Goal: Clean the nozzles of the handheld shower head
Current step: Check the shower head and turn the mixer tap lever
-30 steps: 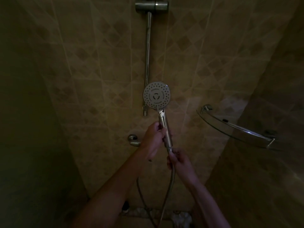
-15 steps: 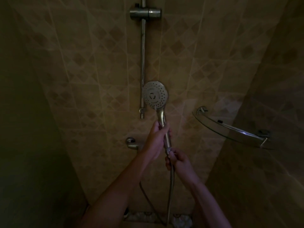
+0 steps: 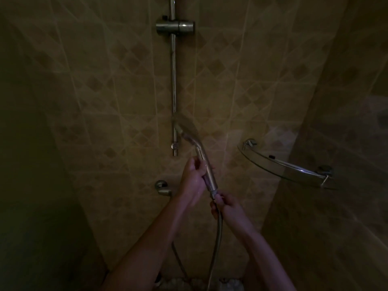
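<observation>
Your left hand wraps its grip round the shower head handle, raised before the tiled wall; your right hand pinches the hose just below.

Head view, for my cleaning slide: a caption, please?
Left hand grips the shower head handle; right hand holds the hose.

**No readable text in view**

Nothing legible shows anywhere in the dim shower stall. The shower head is blurred, and any marks on its face cannot be made out. The tiled wall carries only a diamond pattern, and the glass shelf on the right bears no label that can be read.
</observation>
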`<state>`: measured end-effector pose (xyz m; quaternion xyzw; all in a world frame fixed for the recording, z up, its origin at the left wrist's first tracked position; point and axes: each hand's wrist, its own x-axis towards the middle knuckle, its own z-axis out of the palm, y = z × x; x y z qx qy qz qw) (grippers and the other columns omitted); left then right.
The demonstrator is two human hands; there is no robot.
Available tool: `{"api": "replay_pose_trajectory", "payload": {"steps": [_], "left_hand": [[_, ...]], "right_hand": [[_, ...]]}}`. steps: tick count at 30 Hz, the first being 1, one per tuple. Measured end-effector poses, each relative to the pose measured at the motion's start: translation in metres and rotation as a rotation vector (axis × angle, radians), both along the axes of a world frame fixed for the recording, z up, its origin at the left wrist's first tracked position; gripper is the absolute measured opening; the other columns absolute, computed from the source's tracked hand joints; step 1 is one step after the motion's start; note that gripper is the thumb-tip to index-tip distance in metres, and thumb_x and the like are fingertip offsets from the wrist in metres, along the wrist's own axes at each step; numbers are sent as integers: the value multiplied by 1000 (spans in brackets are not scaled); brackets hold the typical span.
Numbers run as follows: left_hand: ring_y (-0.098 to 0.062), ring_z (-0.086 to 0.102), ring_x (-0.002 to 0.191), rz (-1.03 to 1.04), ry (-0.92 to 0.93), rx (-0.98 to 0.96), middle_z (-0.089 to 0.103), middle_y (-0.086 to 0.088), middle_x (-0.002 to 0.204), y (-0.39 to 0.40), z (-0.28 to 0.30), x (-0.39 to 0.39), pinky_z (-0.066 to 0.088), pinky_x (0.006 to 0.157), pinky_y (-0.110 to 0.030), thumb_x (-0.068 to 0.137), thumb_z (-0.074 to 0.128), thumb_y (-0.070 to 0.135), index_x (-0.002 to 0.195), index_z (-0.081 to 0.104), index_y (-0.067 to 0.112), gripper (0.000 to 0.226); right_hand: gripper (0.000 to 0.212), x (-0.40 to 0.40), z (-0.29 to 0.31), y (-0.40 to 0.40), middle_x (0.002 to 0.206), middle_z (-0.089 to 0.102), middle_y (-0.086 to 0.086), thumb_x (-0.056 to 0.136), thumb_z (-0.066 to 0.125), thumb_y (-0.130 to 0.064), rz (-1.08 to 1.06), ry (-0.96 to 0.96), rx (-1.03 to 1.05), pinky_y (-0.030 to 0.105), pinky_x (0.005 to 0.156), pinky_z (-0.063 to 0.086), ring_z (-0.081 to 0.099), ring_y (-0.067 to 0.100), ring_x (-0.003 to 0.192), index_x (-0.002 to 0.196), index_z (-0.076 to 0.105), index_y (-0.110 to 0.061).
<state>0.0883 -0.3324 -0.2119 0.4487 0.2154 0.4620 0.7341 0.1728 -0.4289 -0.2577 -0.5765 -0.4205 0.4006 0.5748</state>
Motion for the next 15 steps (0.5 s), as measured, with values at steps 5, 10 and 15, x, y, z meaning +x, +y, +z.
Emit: {"api": "replay_pose_trajectory", "payload": {"steps": [5,10,15], "left_hand": [[-23,61,76,5,-103,-58,62,-13,81,-4,6,1,53,70,-31,103,36,23,110,53,3,27],[-21,61,60,70,-101,-7,64,-7,66,-1,7,1,50,63,-35,94,57,25,123,41,11,36],[-21,60,62,5,-127,24,63,-12,76,-2,10,-7,52,61,-32,94,55,16,115,47,1,26]], "right_hand": [[18,-4,1,-1,66,50,5,102,38,-10,65,16,9,24,53,41,47,13,58,96,55,-9],[18,-9,5,-2,66,50,4,102,38,-11,76,8,22,23,54,41,47,13,59,101,56,-8],[18,-9,2,-1,67,51,4,102,38,-12,79,-4,-5,24,55,42,48,14,59,103,55,-8]]}}
